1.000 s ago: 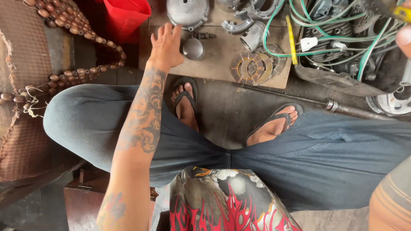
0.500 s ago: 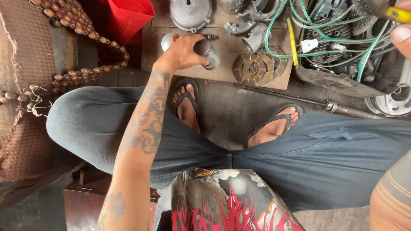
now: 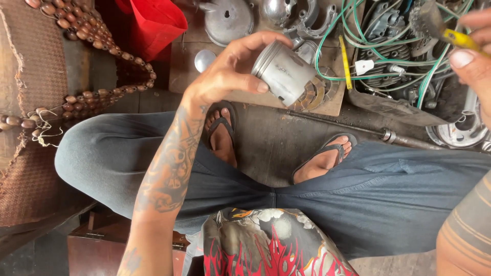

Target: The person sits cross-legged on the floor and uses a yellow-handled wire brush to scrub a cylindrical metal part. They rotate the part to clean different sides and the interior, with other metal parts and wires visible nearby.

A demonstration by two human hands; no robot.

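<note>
L hand (image 3: 225, 76): raised above the knees, tattooed forearm rising from bottom of frame; grip closed on the metal piston (image 3: 284, 71); thumb under its side, fingertips curled over the top rim

Piston: grey cylinder, tilted, closed crown end toward upper left, open skirt toward lower right; held in the air over the cardboard sheet (image 3: 184, 71), not touching it

R hand (image 3: 473, 56): at far right edge, partly cut off; thumb & fingers pinched on a yellow-handled tool (image 3: 460, 38); its head at top right looks like a wire brush, blurred, can't tell for sure

Under piston: round brass-coloured toothed part (image 3: 312, 94) on the cardboard, mostly hidden behind the piston

Cardboard, upper area: round grey cover (image 3: 227, 20); small shiny dome (image 3: 204, 59) just L of the hand; curved metal pieces (image 3: 312, 23) near top

R of cardboard: tangle of green & white wires (image 3: 388, 66) over dark finned engine parts; yellow strip (image 3: 345, 61) at its L edge

Floor: long steel rod (image 3: 368, 130) lying across beyond the feet; round metal hub (image 3: 458, 135) at far right

Top left: red plastic tub (image 3: 153, 25); wooden bead mat (image 3: 87, 61) draped beside it; woven brown mat (image 3: 30, 128) on L

Body: seated, grey jeans (image 3: 388, 204), knees spread; both feet in black flip-flops (image 3: 222, 128) on the floor btw the knees
</note>
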